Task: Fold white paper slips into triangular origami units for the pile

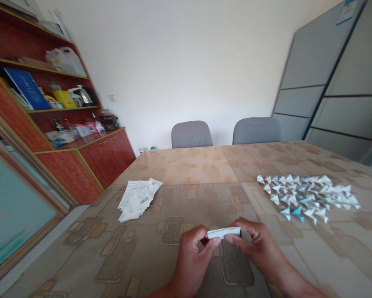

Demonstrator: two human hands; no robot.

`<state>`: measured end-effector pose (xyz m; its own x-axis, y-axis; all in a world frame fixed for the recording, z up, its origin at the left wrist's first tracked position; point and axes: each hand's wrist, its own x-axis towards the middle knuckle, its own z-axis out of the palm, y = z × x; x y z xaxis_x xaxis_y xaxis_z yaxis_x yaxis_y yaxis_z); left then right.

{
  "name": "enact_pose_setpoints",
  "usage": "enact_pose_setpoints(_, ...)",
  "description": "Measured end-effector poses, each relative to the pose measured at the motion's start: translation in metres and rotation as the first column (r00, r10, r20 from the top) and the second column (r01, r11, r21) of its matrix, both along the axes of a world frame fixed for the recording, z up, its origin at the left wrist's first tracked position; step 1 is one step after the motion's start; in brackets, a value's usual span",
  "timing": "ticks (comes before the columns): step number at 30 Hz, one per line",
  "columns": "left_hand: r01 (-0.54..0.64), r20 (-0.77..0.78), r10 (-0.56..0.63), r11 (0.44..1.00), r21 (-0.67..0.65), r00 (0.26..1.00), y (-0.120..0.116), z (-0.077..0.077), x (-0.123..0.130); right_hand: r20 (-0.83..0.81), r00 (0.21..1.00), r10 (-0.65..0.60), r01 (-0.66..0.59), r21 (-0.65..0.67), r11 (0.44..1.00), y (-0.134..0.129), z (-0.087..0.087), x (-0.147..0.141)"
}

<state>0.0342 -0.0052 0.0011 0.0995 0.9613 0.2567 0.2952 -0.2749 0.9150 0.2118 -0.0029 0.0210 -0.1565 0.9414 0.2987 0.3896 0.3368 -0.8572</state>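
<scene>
A narrow folded strip of white paper (223, 233) is held level above the table's near part, seen nearly edge-on. My left hand (194, 255) pinches its left end between thumb and index finger. At the other end, my right hand (254, 243) grips it the same way, thumb on the near side. To the left lies a loose pile of printed paper slips (138, 199). Over on the right, several small folded paper pieces (310, 192) with pointed tips stand in rows, one of them teal.
A patterned cloth covers the table (186, 165). Two grey chairs (191, 134) stand at its far side by a white wall. On the left is a red-brown cabinet (107, 155) with bottles, a kettle and boxes; grey wardrobe doors (307, 70) rise at the right.
</scene>
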Motion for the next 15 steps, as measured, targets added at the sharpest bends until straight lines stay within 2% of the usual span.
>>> enact_pose_setpoints(3, 0.002, 0.043, -0.001, 1.0, -0.027, 0.999, 0.005, -0.002, 0.0, -0.055, 0.998, -0.026, 0.025, -0.006, 1.0, 0.005, 0.003, 0.007)
enact_pose_setpoints(6, 0.025, 0.115, -0.016, 0.997, -0.074, 0.993, 0.01, -0.004, -0.001, -0.043, 0.998, -0.039, 0.04, 0.012, 0.999, 0.011, 0.006, 0.017)
enact_pose_setpoints(10, 0.022, 0.233, 0.008, 0.992, -0.128, 0.972, 0.013, -0.006, -0.001, -0.014, 0.989, -0.144, 0.145, 0.061, 0.988, 0.016, 0.01, 0.027)
enact_pose_setpoints(11, 0.03, 0.248, 0.003, 0.991, -0.127, 0.969, 0.013, -0.006, -0.001, -0.02, 0.99, -0.137, 0.138, 0.059, 0.989, 0.016, 0.011, 0.027)
enact_pose_setpoints(15, 0.054, 0.196, -0.039, 0.996, -0.071, 0.98, 0.009, -0.007, 0.004, 0.053, 0.997, 0.055, -0.056, 0.026, 0.998, 0.01, 0.01, 0.015)
